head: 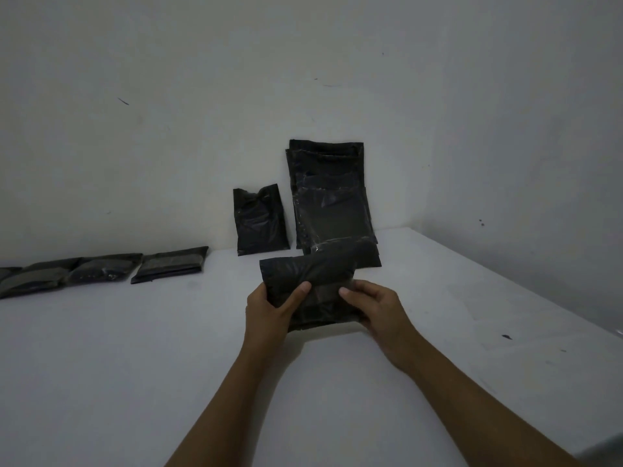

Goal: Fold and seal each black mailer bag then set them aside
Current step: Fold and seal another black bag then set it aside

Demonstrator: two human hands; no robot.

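Head view: a black mailer bag (pixel 310 291), partly folded, is held between both hands just above the white counter (pixel 135 348). The left hand (pixel 269 310) grips its left edge, thumb on top; the right hand (pixel 374 310) pinches its right side. Beyond the hands, a stack of flat mailers (pixel 332 203) and a smaller bag (pixel 259 224) lean on the wall. Far left of the hands lies a row of what seem finished packets (pixel 101 269).
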